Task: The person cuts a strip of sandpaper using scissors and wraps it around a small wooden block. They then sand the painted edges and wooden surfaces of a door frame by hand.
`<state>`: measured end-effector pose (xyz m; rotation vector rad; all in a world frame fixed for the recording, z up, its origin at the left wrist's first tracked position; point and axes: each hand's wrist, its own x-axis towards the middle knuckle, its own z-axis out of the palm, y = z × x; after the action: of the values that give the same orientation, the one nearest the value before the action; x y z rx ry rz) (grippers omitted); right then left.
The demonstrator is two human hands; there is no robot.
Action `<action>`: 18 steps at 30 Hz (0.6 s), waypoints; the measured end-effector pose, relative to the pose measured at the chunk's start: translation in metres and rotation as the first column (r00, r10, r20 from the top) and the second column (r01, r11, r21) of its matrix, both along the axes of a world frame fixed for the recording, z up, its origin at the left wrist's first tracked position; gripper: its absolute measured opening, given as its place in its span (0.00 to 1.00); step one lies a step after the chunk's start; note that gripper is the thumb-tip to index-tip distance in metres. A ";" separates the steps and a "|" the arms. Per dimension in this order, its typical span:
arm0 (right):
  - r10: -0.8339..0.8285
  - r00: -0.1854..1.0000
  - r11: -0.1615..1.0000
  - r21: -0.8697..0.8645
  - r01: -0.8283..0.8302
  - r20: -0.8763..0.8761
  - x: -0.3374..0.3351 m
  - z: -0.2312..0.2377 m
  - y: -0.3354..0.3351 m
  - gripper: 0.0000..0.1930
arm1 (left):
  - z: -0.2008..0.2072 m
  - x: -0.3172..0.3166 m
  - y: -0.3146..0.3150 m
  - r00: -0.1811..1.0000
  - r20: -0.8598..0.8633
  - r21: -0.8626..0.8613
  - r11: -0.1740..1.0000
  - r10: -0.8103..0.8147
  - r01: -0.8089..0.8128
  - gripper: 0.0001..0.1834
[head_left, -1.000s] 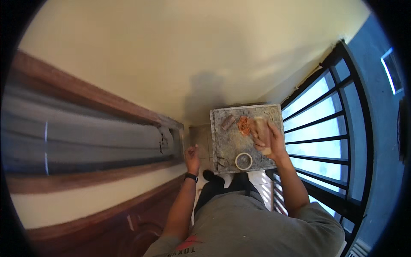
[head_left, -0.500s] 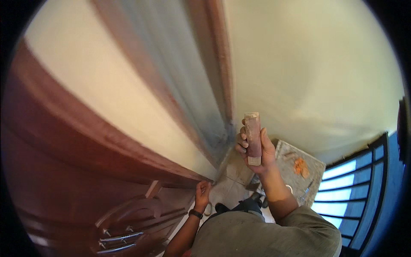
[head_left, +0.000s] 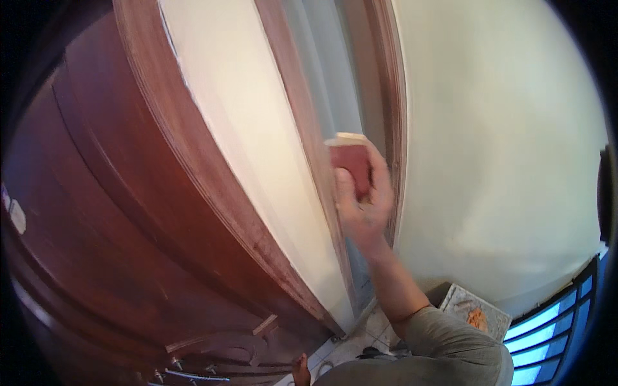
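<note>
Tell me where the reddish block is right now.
In the head view, the reddish block is in the right hand, slightly above and right of centre, with a brown trim strip close on its left; contact is unclear.

A block (head_left: 352, 158), dull red across its broad side and pale at its upper end, stands slightly tilted in the right hand (head_left: 365, 207), beside the wooden trim (head_left: 309, 130); I can't tell whether they touch.
</note>
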<state>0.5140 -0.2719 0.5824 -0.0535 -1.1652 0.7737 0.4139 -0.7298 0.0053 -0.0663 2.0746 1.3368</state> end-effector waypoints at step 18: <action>0.777 0.596 0.585 -0.117 -0.803 -0.203 0.003 0.002 0.029 0.26 | 0.335 0.099 0.196 0.880 -0.387 0.487 0.750 -0.274 0.448 0.24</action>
<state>0.5172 -0.2425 0.5848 0.3884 -0.9507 1.6805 0.5133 -0.5340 0.3403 0.8090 1.6915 1.7166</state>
